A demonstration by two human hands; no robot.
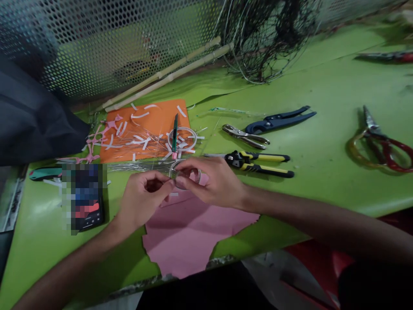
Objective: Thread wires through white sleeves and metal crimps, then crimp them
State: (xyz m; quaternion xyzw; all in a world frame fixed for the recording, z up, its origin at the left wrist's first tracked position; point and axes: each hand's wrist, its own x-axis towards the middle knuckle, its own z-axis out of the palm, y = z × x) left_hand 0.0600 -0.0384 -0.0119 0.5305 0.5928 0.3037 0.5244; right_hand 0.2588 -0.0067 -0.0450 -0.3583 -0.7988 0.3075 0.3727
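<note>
Between my hands, over a torn-edged pink sheet (190, 232), is a thin, pale ring (171, 169). My right hand (217, 181) pinches it from the right, fingers curled over its top. The thumb and fingers of my left hand (142, 196) are pressed together at its left edge; whether they also hold a small strip cannot be seen. A second ring (195, 140) lies just beyond, with white strips around it. Across that ring lies a green-and-black cutter knife (174, 137). Fine wires (138, 166) run to the left of the rings.
An orange sheet (155, 116) carries white strips and pink scraps (93, 142). A phone (88, 215) lies left. Yellow-handled pliers (264, 157), a hole punch (245, 137), blue cutters (274, 122) and scissors (377, 140) lie right. Bamboo sticks (171, 77) and black netting (267, 38) are behind.
</note>
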